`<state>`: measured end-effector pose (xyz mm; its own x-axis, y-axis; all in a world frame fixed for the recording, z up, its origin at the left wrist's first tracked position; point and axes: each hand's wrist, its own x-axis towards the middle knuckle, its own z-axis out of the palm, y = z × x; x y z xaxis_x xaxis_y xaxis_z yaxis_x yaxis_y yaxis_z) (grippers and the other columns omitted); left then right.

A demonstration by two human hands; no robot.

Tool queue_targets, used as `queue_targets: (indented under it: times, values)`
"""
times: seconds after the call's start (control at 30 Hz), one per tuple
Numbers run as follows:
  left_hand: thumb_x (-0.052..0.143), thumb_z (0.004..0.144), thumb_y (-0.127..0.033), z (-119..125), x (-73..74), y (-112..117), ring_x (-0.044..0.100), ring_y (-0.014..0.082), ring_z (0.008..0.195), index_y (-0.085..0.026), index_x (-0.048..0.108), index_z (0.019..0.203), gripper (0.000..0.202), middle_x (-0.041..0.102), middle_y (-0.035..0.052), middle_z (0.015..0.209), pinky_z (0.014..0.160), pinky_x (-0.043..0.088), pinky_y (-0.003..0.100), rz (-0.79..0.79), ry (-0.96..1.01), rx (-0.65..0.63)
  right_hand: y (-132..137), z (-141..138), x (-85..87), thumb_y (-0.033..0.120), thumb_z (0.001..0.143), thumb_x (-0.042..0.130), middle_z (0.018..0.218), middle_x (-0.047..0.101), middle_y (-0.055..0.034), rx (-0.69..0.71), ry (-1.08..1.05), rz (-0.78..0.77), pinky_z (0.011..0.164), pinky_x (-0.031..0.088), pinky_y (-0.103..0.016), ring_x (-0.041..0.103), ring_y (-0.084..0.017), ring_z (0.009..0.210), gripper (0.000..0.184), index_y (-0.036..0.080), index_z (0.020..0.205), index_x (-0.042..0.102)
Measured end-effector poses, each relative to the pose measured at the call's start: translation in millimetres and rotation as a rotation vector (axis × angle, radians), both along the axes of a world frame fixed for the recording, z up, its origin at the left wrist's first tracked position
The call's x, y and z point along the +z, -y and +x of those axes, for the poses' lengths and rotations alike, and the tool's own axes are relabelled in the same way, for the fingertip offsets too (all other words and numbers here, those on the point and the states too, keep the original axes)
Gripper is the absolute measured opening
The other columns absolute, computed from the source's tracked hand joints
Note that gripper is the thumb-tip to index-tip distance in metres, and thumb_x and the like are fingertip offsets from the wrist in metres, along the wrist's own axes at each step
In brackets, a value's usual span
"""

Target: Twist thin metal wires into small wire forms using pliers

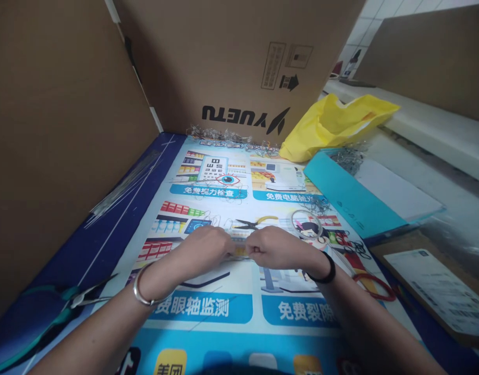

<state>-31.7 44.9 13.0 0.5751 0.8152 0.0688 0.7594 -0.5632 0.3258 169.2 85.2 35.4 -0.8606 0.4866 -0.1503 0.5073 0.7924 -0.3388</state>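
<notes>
My left hand (211, 247) and my right hand (276, 247) are both closed and face each other over the printed poster sheet (227, 281), a small gap between them. Fine, wire-like lines seem to run across that gap, but what the fingers pinch is too thin to make out. Just beyond the knuckles lie small pliers (256, 224) with a yellow handle, jaws pointing left. A silvery ring-shaped coil (293, 224) sits past my right hand. Thin bent wire loops (213, 219) are scattered beyond my left hand.
Teal-handled pliers (63, 307) lie at left, near straight wires (125, 185). Tangled wire pieces (223, 134) line the cardboard wall (176, 62). On the right are a yellow bag (329, 130), a teal folder (344, 195), a red coil (374, 287) and a labelled package (430, 286).
</notes>
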Motion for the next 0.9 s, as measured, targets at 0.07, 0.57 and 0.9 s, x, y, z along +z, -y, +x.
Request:
queue_targets:
  times: [0.07,0.57,0.9]
  values:
    - [0.052,0.068,-0.008,-0.4,-0.4,0.4,0.05,0.0149,0.052,-0.019,0.059,0.054,0.019,0.056,0.0031,0.055,0.049,0.025,0.027,-0.007,-0.006,0.006,-1.1,0.2,-0.1,0.01,0.069,0.046,0.064,0.058,0.0006,-0.003,-0.003,-0.016,0.053,0.023,-0.023,0.042,-0.009,0.055,0.014,0.016,0.067,0.058]
    - [0.051,0.076,-0.008,9.7,8.2,2.1,0.052,0.0189,0.062,-0.019,0.064,0.068,0.019,0.06,0.0053,0.066,0.053,0.03,0.029,0.107,-0.145,-0.072,6.0,-12.6,-3.5,0.018,0.082,0.049,0.072,0.066,-0.0042,-0.078,0.092,0.084,0.057,0.028,-0.024,0.057,-0.014,0.067,0.02,0.016,0.068,0.063]
    - [0.05,0.079,-0.005,19.0,8.1,2.5,0.051,0.0214,0.07,-0.015,0.063,0.07,0.019,0.058,0.0072,0.067,0.06,0.035,0.032,0.214,-0.198,-0.067,15.0,-20.2,-7.3,0.005,0.076,0.048,0.075,0.066,-0.0057,-0.183,0.137,0.256,0.055,0.034,-0.025,0.061,-0.019,0.068,0.018,0.016,0.072,0.061]
